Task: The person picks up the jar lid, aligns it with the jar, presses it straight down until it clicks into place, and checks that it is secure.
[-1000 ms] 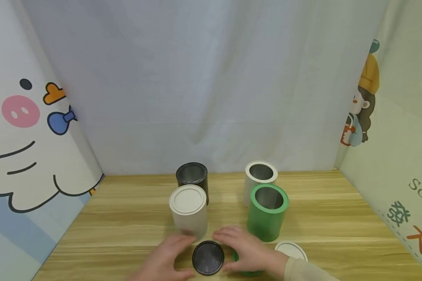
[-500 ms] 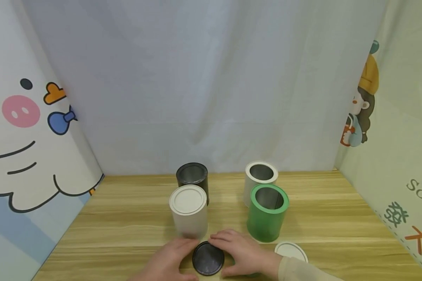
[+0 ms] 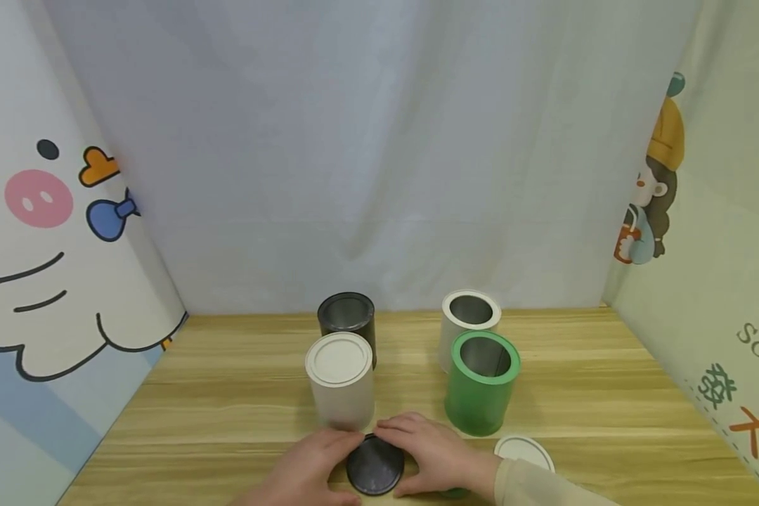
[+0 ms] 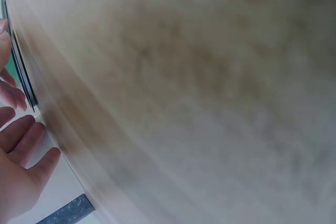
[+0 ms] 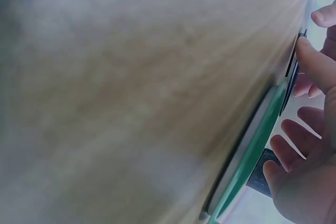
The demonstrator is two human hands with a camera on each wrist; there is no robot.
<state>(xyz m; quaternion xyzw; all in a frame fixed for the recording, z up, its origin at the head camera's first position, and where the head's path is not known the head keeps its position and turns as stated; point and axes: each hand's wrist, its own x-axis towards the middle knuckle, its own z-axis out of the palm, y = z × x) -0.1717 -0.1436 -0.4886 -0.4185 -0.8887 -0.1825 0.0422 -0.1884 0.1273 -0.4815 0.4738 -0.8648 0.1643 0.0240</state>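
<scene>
A round black lid [image 3: 375, 466] lies flat on the wooden table, between my two hands. My left hand [image 3: 313, 460] is at its left side, index fingertip right at the far rim and thumb toward the near side. On the other side my right hand [image 3: 436, 453] curves about the lid, index finger over the far rim and thumb by the near right edge. The fingers [image 5: 286, 142] look spread and relaxed in the right wrist view. Beneath the right hand a green lid [image 3: 455, 493] is mostly hidden. A white lid [image 3: 523, 450] lies partly behind the right sleeve.
Just beyond the hands stands a white can [image 3: 341, 386] with its lid on; behind it is an uncovered black can [image 3: 348, 313]. To the right are an uncovered green can [image 3: 481, 400] and an uncovered white can [image 3: 449, 337]. Cloth walls [image 3: 379, 176] enclose the table [image 3: 228, 393].
Both hands have closed in on the black lid from either side, the left moving right and the right moving slightly left. The lid and cans stay where they were.
</scene>
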